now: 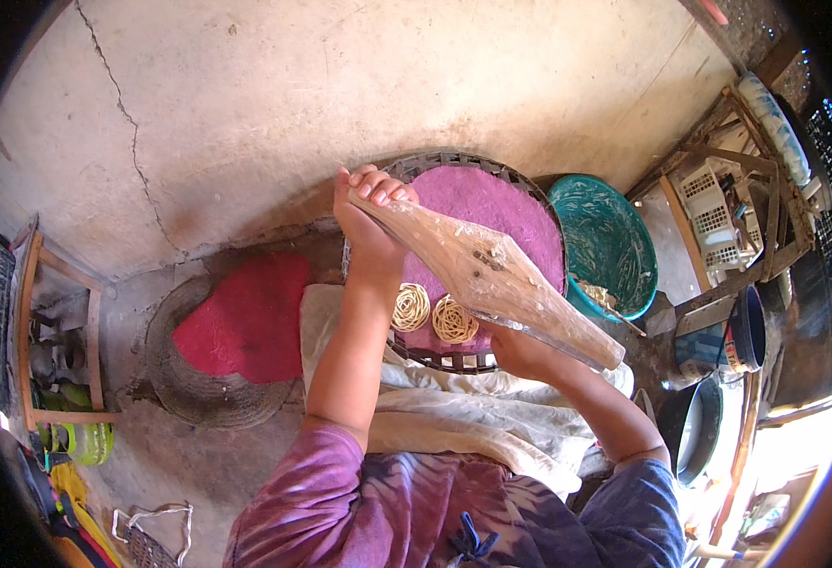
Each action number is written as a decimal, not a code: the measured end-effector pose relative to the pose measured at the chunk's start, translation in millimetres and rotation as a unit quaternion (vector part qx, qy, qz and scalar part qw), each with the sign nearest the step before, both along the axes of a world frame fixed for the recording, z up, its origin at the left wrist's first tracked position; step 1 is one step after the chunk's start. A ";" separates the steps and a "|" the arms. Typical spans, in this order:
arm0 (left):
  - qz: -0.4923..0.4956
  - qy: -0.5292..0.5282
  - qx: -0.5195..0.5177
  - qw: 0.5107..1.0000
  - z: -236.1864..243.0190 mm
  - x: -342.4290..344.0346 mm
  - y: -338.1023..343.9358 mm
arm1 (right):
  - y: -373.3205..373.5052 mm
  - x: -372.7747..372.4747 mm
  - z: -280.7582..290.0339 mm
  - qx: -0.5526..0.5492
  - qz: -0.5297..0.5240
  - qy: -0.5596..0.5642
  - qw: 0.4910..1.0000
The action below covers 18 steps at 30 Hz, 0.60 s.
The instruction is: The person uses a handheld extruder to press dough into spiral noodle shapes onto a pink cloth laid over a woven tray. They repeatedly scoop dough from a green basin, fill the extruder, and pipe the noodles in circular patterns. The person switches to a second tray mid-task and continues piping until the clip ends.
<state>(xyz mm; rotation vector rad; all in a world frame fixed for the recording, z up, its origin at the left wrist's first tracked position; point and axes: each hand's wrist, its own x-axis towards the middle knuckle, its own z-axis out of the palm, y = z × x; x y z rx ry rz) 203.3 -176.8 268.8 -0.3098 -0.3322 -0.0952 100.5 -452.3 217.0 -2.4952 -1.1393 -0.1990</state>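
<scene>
A long, floury wooden tool (492, 260), broad in the middle and narrow at the ends, slants across in front of me. My left hand (375, 194) is closed round its upper left end. Under its lower right half is my right hand (522, 353), with the fingers hidden by the wood, so I cannot tell whether it grips. Below the tool lies a round woven tray (446, 163) lined with a purple cloth (477, 197). Two nests of pale noodles, a left nest (410, 308) and a right nest (455, 319), sit on the cloth at its near edge.
A green basin (605, 227) smeared with dough stands right of the tray. Red cloth (246, 322) covers part of a round woven mat (217, 402) on the floor at left. Pale cloth (473, 402) drapes over my lap. A wooden rack (61, 417) stands far left; a bucket (745, 327) is at right.
</scene>
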 end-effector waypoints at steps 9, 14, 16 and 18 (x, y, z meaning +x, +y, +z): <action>0.046 -0.119 0.038 0.991 33.0 -10.6 37.8 | 5.9 -0.4 17.0 -0.024 -0.102 -0.078 0.991; 0.050 -0.120 0.034 0.991 37.2 -12.2 41.3 | 8.9 9.0 2.3 0.058 -0.108 0.023 0.992; 0.045 -0.124 0.034 0.991 37.6 -12.5 41.3 | 8.9 16.8 -10.9 0.095 -0.090 0.087 0.988; 0.042 -0.130 0.035 0.990 37.6 -13.0 42.0 | 8.7 21.4 -23.8 0.192 -0.084 0.190 0.959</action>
